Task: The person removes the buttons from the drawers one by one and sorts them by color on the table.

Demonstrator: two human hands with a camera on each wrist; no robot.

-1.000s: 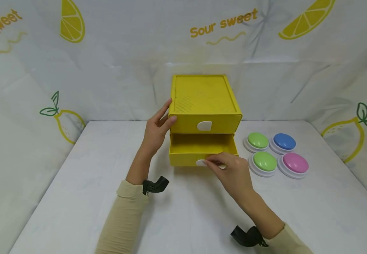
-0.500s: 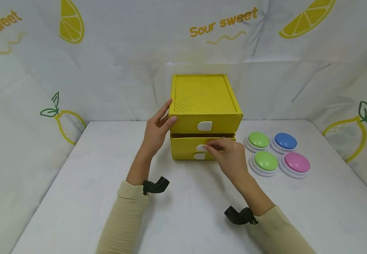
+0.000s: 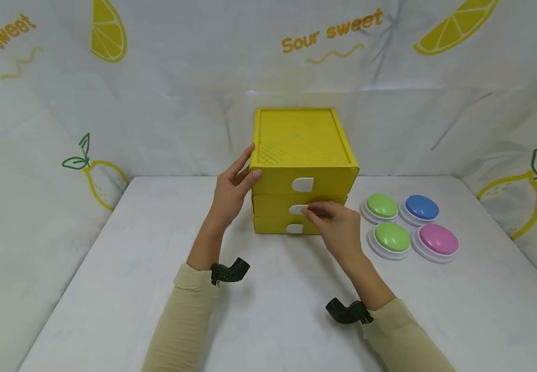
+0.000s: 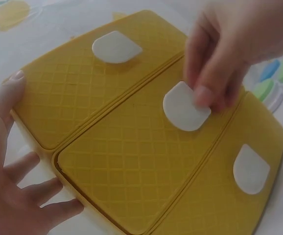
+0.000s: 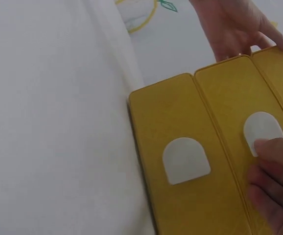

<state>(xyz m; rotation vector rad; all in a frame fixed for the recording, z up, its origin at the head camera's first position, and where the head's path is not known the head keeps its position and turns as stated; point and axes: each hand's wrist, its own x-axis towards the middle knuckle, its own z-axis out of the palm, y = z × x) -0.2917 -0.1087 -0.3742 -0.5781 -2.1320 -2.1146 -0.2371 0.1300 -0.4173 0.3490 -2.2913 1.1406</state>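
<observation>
A yellow three-drawer box (image 3: 303, 150) stands at the back middle of the white table (image 3: 110, 289), all its drawers pushed in. My left hand (image 3: 233, 191) rests against the box's left side, fingers straight, thumb on the top drawer's front corner (image 4: 14, 81). My right hand (image 3: 335, 222) pinches the white handle (image 3: 297, 209) of the middle drawer with its fingertips (image 4: 202, 95). In the right wrist view those fingertips (image 5: 269, 147) sit on the handle's (image 5: 260, 125) edge, beside the bottom drawer's handle (image 5: 185, 159).
Four dome buttons sit right of the box: green (image 3: 382, 205), blue (image 3: 422, 206), a second green (image 3: 392, 236) and pink (image 3: 438, 238). A lemon-print cloth (image 3: 156, 77) walls in the table at the back and both sides.
The middle drawer stood pulled out a second ago; my right hand has pushed it back in by its handle, flush with the box. My left hand has stayed on the box's side.
</observation>
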